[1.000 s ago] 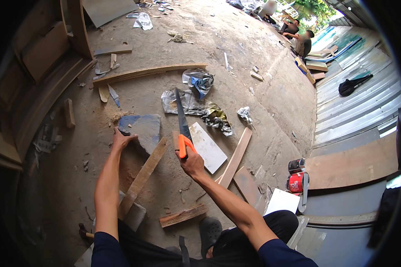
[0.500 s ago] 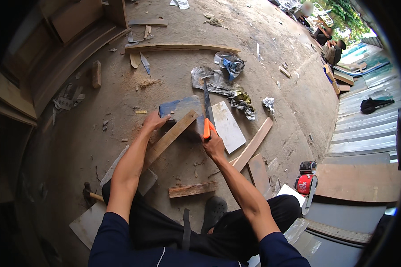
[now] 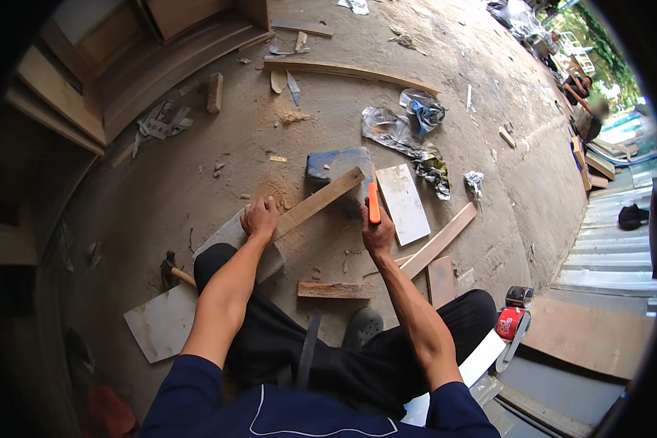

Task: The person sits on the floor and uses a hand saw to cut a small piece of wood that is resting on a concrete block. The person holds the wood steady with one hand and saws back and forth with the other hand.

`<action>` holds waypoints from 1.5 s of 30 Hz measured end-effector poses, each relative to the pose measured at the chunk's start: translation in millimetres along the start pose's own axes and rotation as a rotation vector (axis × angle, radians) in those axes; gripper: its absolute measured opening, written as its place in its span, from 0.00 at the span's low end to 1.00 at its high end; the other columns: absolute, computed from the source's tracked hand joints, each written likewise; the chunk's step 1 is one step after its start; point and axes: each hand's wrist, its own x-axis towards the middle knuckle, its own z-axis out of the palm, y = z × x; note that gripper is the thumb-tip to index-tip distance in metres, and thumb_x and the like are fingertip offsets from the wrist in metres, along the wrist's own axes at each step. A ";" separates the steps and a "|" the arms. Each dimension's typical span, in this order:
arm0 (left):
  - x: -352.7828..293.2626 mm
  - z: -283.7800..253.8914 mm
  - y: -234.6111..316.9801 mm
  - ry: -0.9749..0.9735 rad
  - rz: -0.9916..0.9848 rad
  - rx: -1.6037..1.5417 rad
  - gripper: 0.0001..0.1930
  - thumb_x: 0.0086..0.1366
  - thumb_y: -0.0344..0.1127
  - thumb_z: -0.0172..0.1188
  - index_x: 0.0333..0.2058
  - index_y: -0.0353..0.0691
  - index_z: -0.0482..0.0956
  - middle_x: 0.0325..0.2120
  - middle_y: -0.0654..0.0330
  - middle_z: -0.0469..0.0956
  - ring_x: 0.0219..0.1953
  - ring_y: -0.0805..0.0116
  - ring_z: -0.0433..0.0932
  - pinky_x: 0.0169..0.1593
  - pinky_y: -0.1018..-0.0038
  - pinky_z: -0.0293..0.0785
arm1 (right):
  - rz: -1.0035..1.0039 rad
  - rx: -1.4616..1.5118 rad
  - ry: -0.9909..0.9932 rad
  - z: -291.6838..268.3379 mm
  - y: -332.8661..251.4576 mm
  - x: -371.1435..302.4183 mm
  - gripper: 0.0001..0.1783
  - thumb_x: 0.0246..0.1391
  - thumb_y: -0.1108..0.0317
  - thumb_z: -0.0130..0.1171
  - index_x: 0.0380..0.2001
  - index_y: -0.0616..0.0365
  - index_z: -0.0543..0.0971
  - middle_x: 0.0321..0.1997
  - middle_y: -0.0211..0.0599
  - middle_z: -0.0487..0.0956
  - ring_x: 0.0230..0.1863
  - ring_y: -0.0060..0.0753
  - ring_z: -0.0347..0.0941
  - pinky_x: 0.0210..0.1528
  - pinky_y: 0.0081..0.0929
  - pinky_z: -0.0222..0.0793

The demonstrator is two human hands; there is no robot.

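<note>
A wooden strip [image 3: 320, 203] lies slantwise, its far end across a blue-stained block [image 3: 327, 162] and its near end by a grey slab [image 3: 225, 232]. My left hand [image 3: 260, 217] is closed over the strip's near end, fingers curled. My right hand [image 3: 377, 232] is wrapped round the orange handle [image 3: 374, 203] of a handsaw. The saw stands just right of the strip's far end, and its blade is seen nearly edge-on, so little of it shows.
Right of the block lie a white board [image 3: 404, 204] and a pale plank [image 3: 439, 239]. A reddish wood piece [image 3: 336, 290] sits before my foot. A hammer [image 3: 179, 271] is at left. Crumpled foil sheets [image 3: 394, 131] and a long plank [image 3: 350, 69] lie beyond; people [image 3: 578, 91] sit far right.
My left hand has moved off the blue-stained block, down to the strip's near end. The saw blade, earlier pointing away in plain sight, now shows barely. The whole view has shifted.
</note>
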 end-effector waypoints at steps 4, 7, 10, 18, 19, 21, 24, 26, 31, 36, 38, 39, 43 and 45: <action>-25.0 3.7 -5.6 0.003 0.021 0.024 0.26 0.66 0.56 0.38 0.38 0.41 0.78 0.44 0.52 0.76 0.51 0.54 0.69 0.57 0.55 0.53 | 0.035 0.074 -0.207 -2.4 -25.4 -14.2 0.13 0.54 0.60 0.60 0.32 0.60 0.78 0.17 0.45 0.73 0.20 0.43 0.76 0.22 0.33 0.66; -22.9 10.3 -12.5 0.029 0.033 0.007 0.29 0.65 0.57 0.36 0.36 0.39 0.80 0.40 0.51 0.77 0.50 0.53 0.69 0.55 0.54 0.53 | 0.221 0.306 -0.348 -9.6 -64.0 -29.6 0.14 0.55 0.60 0.60 0.31 0.61 0.78 0.17 0.38 0.76 0.17 0.32 0.76 0.20 0.27 0.67; -18.2 17.1 -10.7 0.066 -0.028 -0.005 0.31 0.65 0.58 0.36 0.33 0.38 0.81 0.37 0.50 0.78 0.49 0.53 0.70 0.54 0.55 0.53 | 0.285 0.343 -0.461 -21.0 -74.2 -47.6 0.14 0.54 0.60 0.60 0.29 0.62 0.78 0.17 0.34 0.76 0.16 0.24 0.74 0.20 0.23 0.67; -16.6 20.1 -3.8 0.066 -0.131 0.052 0.28 0.62 0.55 0.40 0.26 0.37 0.82 0.28 0.48 0.79 0.38 0.50 0.76 0.48 0.59 0.59 | 0.265 0.172 -0.611 -12.1 -81.7 -81.0 0.18 0.51 0.58 0.62 0.20 0.62 0.73 0.12 0.43 0.68 0.13 0.35 0.63 0.20 0.29 0.60; -15.4 22.1 -4.8 0.083 -0.136 0.054 0.28 0.62 0.55 0.41 0.26 0.37 0.82 0.28 0.48 0.79 0.38 0.50 0.76 0.47 0.60 0.60 | 0.242 0.151 -0.616 -9.7 -83.7 -81.1 0.18 0.51 0.58 0.62 0.20 0.62 0.73 0.12 0.44 0.68 0.13 0.37 0.63 0.20 0.30 0.60; -15.0 24.0 -5.4 0.117 -0.141 0.057 0.27 0.61 0.53 0.41 0.24 0.37 0.82 0.27 0.48 0.79 0.36 0.51 0.76 0.46 0.60 0.61 | 0.197 0.108 -0.622 -7.9 -88.0 -81.1 0.17 0.51 0.59 0.62 0.20 0.62 0.73 0.13 0.45 0.68 0.13 0.41 0.63 0.19 0.31 0.60; -16.3 21.2 -5.3 0.044 -0.120 0.059 0.27 0.62 0.51 0.40 0.23 0.37 0.82 0.27 0.48 0.79 0.36 0.51 0.76 0.46 0.60 0.60 | 0.215 0.095 -0.660 -10.7 -93.9 -78.3 0.16 0.51 0.60 0.61 0.21 0.62 0.74 0.13 0.47 0.69 0.14 0.46 0.67 0.20 0.32 0.61; -16.7 26.5 -8.4 0.085 -0.117 0.084 0.27 0.62 0.52 0.40 0.22 0.38 0.82 0.26 0.48 0.79 0.37 0.51 0.76 0.47 0.60 0.60 | 0.233 0.077 -0.686 -15.0 -97.0 -77.8 0.15 0.51 0.61 0.61 0.22 0.63 0.74 0.14 0.47 0.70 0.15 0.47 0.69 0.20 0.32 0.62; -17.9 19.6 -4.7 0.068 -0.032 0.126 0.29 0.63 0.53 0.39 0.22 0.39 0.83 0.25 0.49 0.79 0.38 0.52 0.75 0.46 0.59 0.59 | 0.294 0.040 -0.700 -23.1 -106.6 -69.3 0.16 0.51 0.59 0.60 0.24 0.63 0.76 0.16 0.51 0.72 0.19 0.52 0.71 0.23 0.36 0.65; -25.3 16.9 0.2 0.010 0.103 0.131 0.26 0.63 0.50 0.40 0.21 0.38 0.82 0.25 0.49 0.79 0.38 0.52 0.75 0.47 0.58 0.57 | 0.263 -0.022 -0.741 10.1 -109.1 -44.3 0.15 0.51 0.59 0.60 0.26 0.64 0.77 0.19 0.49 0.74 0.21 0.49 0.71 0.27 0.33 0.66; -14.6 21.6 -3.7 0.049 0.129 0.181 0.24 0.62 0.47 0.42 0.19 0.38 0.81 0.24 0.50 0.79 0.37 0.53 0.75 0.47 0.58 0.56 | 0.253 0.006 -0.708 12.9 -108.6 -45.0 0.15 0.51 0.60 0.60 0.27 0.64 0.78 0.20 0.50 0.74 0.23 0.50 0.71 0.28 0.35 0.66; -15.9 27.6 -12.4 0.066 0.125 0.204 0.23 0.62 0.45 0.43 0.18 0.38 0.80 0.24 0.50 0.79 0.37 0.53 0.75 0.47 0.58 0.56 | 0.260 0.002 -0.724 9.4 -110.4 -49.3 0.15 0.51 0.60 0.60 0.27 0.64 0.78 0.20 0.50 0.74 0.23 0.51 0.71 0.28 0.35 0.65; -11.6 51.2 -31.2 0.124 0.084 0.186 0.21 0.61 0.42 0.44 0.17 0.38 0.79 0.25 0.51 0.79 0.36 0.54 0.75 0.46 0.58 0.56 | 0.325 -0.044 -0.775 -15.3 -139.4 -52.8 0.14 0.51 0.61 0.59 0.27 0.63 0.77 0.22 0.53 0.74 0.26 0.56 0.71 0.28 0.39 0.66; -12.5 47.1 -29.9 0.064 0.024 0.205 0.22 0.62 0.42 0.43 0.18 0.38 0.80 0.25 0.51 0.79 0.36 0.55 0.75 0.46 0.59 0.56 | 0.365 -0.078 -0.807 -41.1 -144.5 -64.3 0.14 0.50 0.61 0.58 0.26 0.63 0.76 0.23 0.54 0.74 0.27 0.59 0.71 0.28 0.40 0.67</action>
